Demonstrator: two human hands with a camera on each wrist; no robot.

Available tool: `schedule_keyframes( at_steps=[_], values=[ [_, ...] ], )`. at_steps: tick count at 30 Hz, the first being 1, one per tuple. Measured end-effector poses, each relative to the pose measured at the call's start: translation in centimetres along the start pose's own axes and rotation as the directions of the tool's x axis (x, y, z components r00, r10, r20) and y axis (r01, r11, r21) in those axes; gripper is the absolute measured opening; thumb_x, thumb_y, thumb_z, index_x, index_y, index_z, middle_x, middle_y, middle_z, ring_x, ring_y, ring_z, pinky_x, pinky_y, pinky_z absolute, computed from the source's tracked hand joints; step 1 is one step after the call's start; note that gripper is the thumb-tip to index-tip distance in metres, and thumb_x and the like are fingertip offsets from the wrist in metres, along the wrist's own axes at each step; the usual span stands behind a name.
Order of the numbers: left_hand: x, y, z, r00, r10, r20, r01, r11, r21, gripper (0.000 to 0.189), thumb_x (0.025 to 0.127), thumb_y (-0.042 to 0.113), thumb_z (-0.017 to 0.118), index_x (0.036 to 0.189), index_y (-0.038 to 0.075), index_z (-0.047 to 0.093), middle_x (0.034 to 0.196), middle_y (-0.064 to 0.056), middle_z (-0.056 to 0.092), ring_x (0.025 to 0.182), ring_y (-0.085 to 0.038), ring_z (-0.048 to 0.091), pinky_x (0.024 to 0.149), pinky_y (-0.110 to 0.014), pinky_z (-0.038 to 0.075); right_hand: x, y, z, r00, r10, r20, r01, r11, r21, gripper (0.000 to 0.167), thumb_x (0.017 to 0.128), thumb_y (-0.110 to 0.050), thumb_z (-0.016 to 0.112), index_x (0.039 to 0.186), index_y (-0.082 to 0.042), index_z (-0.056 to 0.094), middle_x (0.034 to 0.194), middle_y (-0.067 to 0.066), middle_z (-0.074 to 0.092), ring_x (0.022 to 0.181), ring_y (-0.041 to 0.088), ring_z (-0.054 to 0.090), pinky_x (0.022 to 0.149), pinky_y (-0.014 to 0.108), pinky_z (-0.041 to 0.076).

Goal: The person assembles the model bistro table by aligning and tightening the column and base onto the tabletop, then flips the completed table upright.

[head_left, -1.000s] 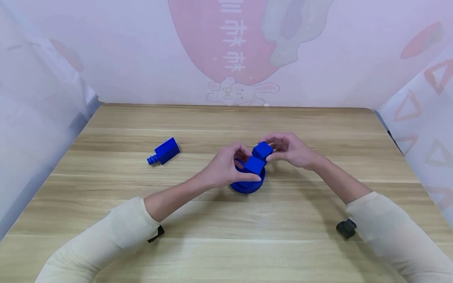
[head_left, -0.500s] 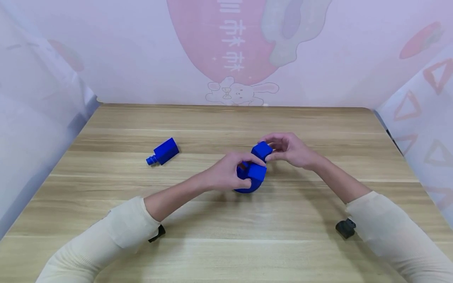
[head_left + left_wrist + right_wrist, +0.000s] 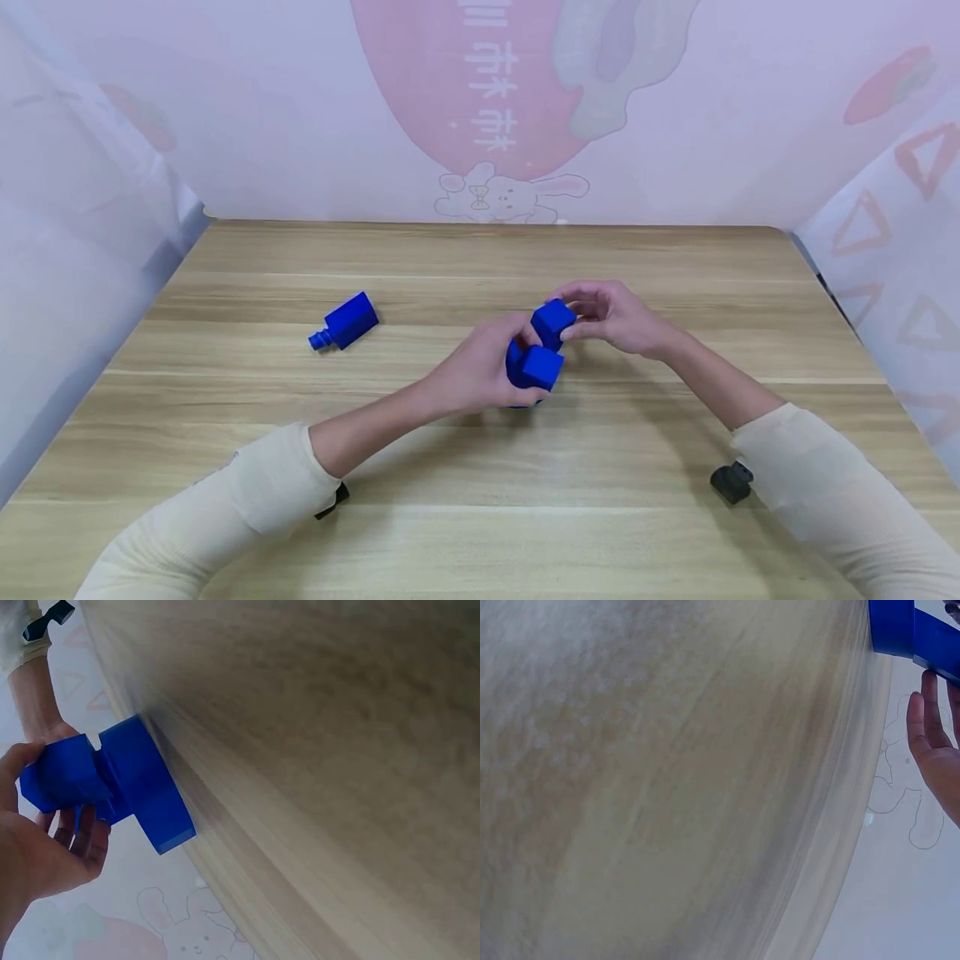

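Observation:
In the head view my left hand [image 3: 480, 365] holds a blue square-ended block [image 3: 542, 367] between thumb and fingers. This block stands over a round blue base [image 3: 150, 784], best seen in the left wrist view; the hand hides much of it from above. Just behind, my right hand [image 3: 613, 321] grips a second blue square-ended block [image 3: 553, 321], its thumb at the near side and fingers behind. The lower ends of both blocks are hidden. In the right wrist view, part of my right hand [image 3: 939, 754] shows beside the blue pieces.
A loose blue block with a threaded stem [image 3: 351, 321] lies on its side to the left on the wooden table [image 3: 480, 517]. A printed panel [image 3: 300, 108] borders the table's back edge. Dark wrist devices [image 3: 732, 483] hang below both sleeves.
My left fingers have opened, shifted round the near block and closed again on its sides. That block has turned and sits slightly nearer me. My right hand has stayed almost still.

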State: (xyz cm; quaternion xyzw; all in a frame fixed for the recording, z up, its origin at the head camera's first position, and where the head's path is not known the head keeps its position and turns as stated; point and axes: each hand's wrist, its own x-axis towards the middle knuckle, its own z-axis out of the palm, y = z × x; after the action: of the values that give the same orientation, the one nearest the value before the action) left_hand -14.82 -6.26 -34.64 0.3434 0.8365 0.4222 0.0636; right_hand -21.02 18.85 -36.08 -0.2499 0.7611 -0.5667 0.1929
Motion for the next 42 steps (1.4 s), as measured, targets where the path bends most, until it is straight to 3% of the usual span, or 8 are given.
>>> schedule_keyframes(
  at_steps=[6, 13, 18, 21, 24, 30, 39, 42],
  values=[
    [-0.2, -0.3, -1.2, 0.995, 0.012, 0.099, -0.005, 0.998, -0.066, 0.046, 0.08, 0.004, 0.08, 0.123, 0.001, 0.067, 0.132, -0.016, 0.063, 0.117, -0.031, 0.061, 0.097, -0.042, 0.056, 0.1, 0.0, -0.1, 1.0, -0.012, 0.01, 0.012, 1.0, 0.01, 0.043, 0.091, 0.013, 0.07, 0.132, 0.013, 0.058, 0.125, 0.022, 0.067, 0.108, 0.021, 0.068, 0.088, 0.031, 0.059],
    [-0.3, -1.1, -2.2, 0.981, 0.019, 0.196, 0.017, 0.983, -0.184, 0.044, 0.08, -0.009, 0.062, 0.12, 0.003, 0.074, 0.132, -0.014, 0.068, 0.119, -0.032, 0.059, 0.097, -0.041, 0.054, -0.1, -0.1, -0.1, 1.0, -0.005, 0.005, 0.005, 1.0, -0.007, 0.044, 0.091, 0.013, 0.071, 0.133, 0.012, 0.058, 0.129, 0.025, 0.066, 0.111, 0.023, 0.068, 0.088, 0.031, 0.059],
    [-0.5, -1.3, -2.2, 0.981, 0.015, 0.196, 0.014, 0.989, -0.148, 0.045, 0.082, -0.005, 0.078, 0.126, 0.0, 0.067, 0.131, -0.015, 0.067, 0.122, -0.031, 0.059, 0.101, -0.044, 0.052, 0.0, -0.2, -0.1, 1.0, -0.008, 0.008, 0.008, 1.0, 0.007, 0.044, 0.09, 0.013, 0.071, 0.132, 0.012, 0.058, 0.126, 0.024, 0.067, 0.11, 0.023, 0.069, 0.088, 0.031, 0.059],
    [-0.7, -1.4, -1.9, 0.987, -0.054, 0.153, 0.076, 0.987, -0.141, 0.056, 0.076, 0.005, 0.092, 0.123, -0.001, 0.061, 0.124, -0.014, 0.068, 0.116, -0.027, 0.062, 0.101, -0.041, 0.053, 0.0, 0.0, 0.0, 1.0, -0.011, 0.012, 0.011, 1.0, 0.021, 0.043, 0.09, 0.013, 0.071, 0.132, 0.013, 0.058, 0.124, 0.023, 0.068, 0.109, 0.023, 0.069, 0.089, 0.031, 0.059],
    [-0.9, -1.5, -1.8, 0.987, -0.123, 0.101, 0.139, 0.977, -0.165, 0.058, 0.072, 0.007, 0.095, 0.117, -0.001, 0.059, 0.116, -0.015, 0.068, 0.107, -0.026, 0.066, 0.097, -0.038, 0.056, 0.0, 0.0, 0.0, 1.0, -0.009, 0.008, 0.009, 1.0, 0.018, 0.044, 0.09, 0.013, 0.072, 0.132, 0.013, 0.059, 0.124, 0.022, 0.069, 0.109, 0.022, 0.069, 0.088, 0.031, 0.059],
    [-1.1, -1.5, -1.9, 0.988, -0.127, 0.085, 0.14, 0.975, -0.171, 0.052, 0.075, 0.007, 0.093, 0.115, -0.003, 0.062, 0.115, -0.017, 0.069, 0.105, -0.027, 0.067, 0.096, -0.04, 0.057, 0.0, 0.0, 0.0, 1.0, -0.003, 0.001, 0.003, 1.0, 0.015, 0.045, 0.09, 0.013, 0.072, 0.132, 0.012, 0.059, 0.126, 0.023, 0.068, 0.11, 0.024, 0.069, 0.088, 0.032, 0.059],
    [-0.8, -1.8, -2.4, 0.975, -0.107, 0.193, 0.145, 0.97, -0.194, 0.046, 0.086, -0.01, 0.066, 0.13, 0.004, 0.068, 0.143, -0.018, 0.06, 0.129, -0.036, 0.057, 0.106, -0.049, 0.051, 0.0, 0.2, -0.1, 1.0, -0.006, 0.0, 0.006, 1.0, -0.003, 0.045, 0.09, 0.011, 0.072, 0.133, 0.01, 0.059, 0.127, 0.019, 0.068, 0.113, 0.025, 0.068, 0.089, 0.032, 0.059],
    [-0.7, -1.8, -2.5, 0.975, -0.096, 0.199, 0.135, 0.971, -0.195, 0.05, 0.088, -0.011, 0.065, 0.135, 0.004, 0.063, 0.147, -0.019, 0.057, 0.133, -0.037, 0.054, 0.107, -0.051, 0.049, 0.0, 0.3, -0.1, 1.0, -0.014, 0.001, 0.014, 1.0, 0.002, 0.044, 0.09, 0.01, 0.073, 0.132, 0.011, 0.059, 0.125, 0.016, 0.07, 0.112, 0.023, 0.068, 0.088, 0.032, 0.059]
  ],
)
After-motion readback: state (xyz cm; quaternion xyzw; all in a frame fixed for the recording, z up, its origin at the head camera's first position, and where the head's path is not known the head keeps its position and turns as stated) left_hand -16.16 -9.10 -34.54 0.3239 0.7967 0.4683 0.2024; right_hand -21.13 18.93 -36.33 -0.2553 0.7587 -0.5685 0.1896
